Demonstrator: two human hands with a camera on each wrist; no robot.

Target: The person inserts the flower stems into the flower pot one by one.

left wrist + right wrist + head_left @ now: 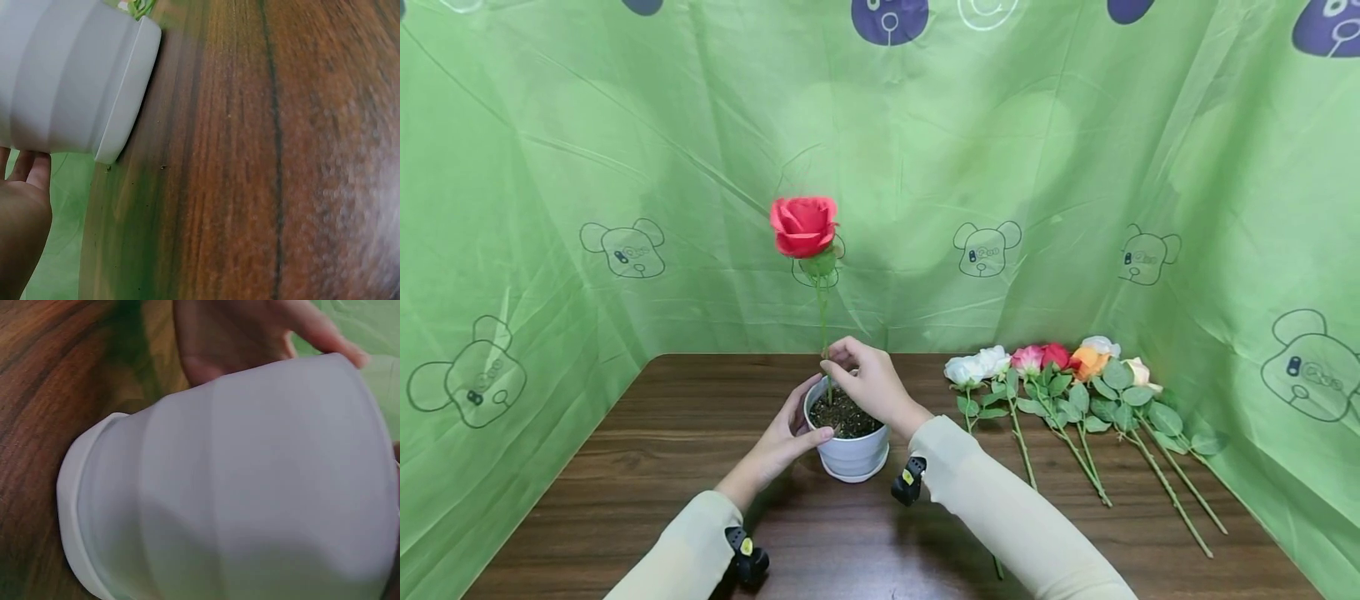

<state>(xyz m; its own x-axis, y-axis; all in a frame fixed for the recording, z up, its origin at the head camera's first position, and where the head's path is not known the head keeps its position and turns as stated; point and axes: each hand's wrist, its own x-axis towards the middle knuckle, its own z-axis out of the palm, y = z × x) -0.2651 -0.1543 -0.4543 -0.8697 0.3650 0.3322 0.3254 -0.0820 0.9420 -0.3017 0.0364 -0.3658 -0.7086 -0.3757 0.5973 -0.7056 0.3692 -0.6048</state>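
Observation:
A white flowerpot (853, 457) of dark soil (848, 417) stands on its saucer in the head view. Out of the soil rises a red rose (805, 227) on a long green stem, nearly upright. My right hand (872, 382) reaches over the pot and pinches the lower stem between thumb and fingers. Around the pot's left side my left hand (782, 437) holds it, thumb near the front rim. The left wrist view shows fingers (39, 170) against the ridged white wall; the right wrist view shows the left thumb (331, 342) at the rim.
To the right on the brown wooden table (647, 467) lie several loose roses, among them a white rose (977, 367), a pink rose (1027, 358) and an orange rose (1088, 363). Their stems point toward the front, some under the right sleeve (1000, 500). A green curtain (715, 300) surrounds the table.

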